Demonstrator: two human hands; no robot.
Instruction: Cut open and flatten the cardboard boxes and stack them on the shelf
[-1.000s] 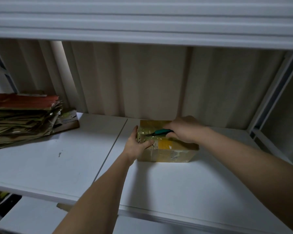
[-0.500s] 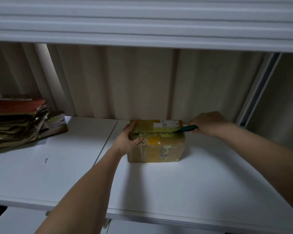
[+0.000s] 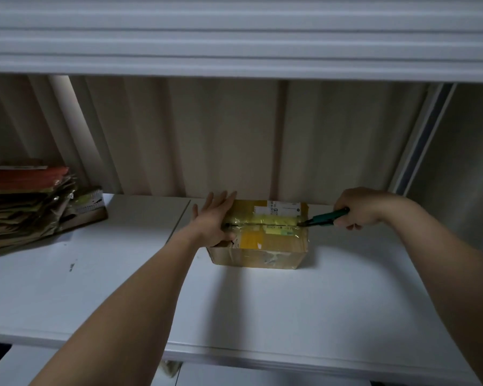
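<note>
1. At the far left of the shelf (image 3: 101, 288) lies a stack of flattened cardboard (image 3: 23, 207), topped with a red sheet.
2. My left hand (image 3: 211, 221) lies flat on the left end of the cardboard box (image 3: 262, 240), fingers straight and spread, gripping nothing.
3. The box sits at the far middle of the shelf, near the back wall, its top taped in yellow with a white label.
4. My right hand (image 3: 360, 207) grips a green-handled cutter (image 3: 326, 217), its tip at the box's right top edge.

My small brown cardboard box (image 3: 265, 240), yellow-taped, slit along its top seam, sits upright at frame centre on the white shelf board (image 3: 262, 310); flattened cardboard stack (image 3: 23, 215) lies far left.
</note>
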